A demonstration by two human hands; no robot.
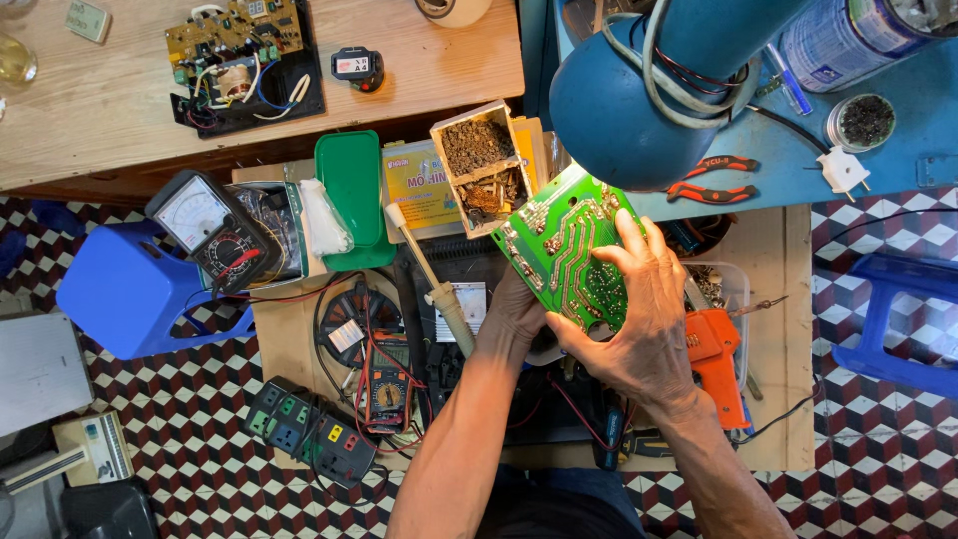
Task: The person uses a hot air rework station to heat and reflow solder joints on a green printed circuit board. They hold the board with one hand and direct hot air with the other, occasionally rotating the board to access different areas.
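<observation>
**One green board, two hands on it**

From the head camera, looking straight down: both hands meet just right of centre on a single green circuit board [566, 248], held tilted with its pale solder traces facing up. The right hand [644, 324] clasps the board's lower right edge, index finger stretched up across the traces, thumb tucked at the lower corner. The left hand [515, 311] sits mostly behind the board at its seven o'clock; whether its fingers are curled or flat I cannot tell.

At ten o'clock from the board, one soldering iron [431, 276] lies slanted, and beyond it one green plastic lid [351, 192]. At eleven o'clock, one wooden box [482, 165] with two compartments of brown scraps. At four o'clock, one orange glue gun [716, 361]. Two meters: an analog one [212, 228] at nine o'clock, a digital one [386, 384] at eight. One power strip [311, 430] lies lower left. One pair of red-handled pliers [711, 178] rests at two o'clock on the blue table [898, 160]
</observation>
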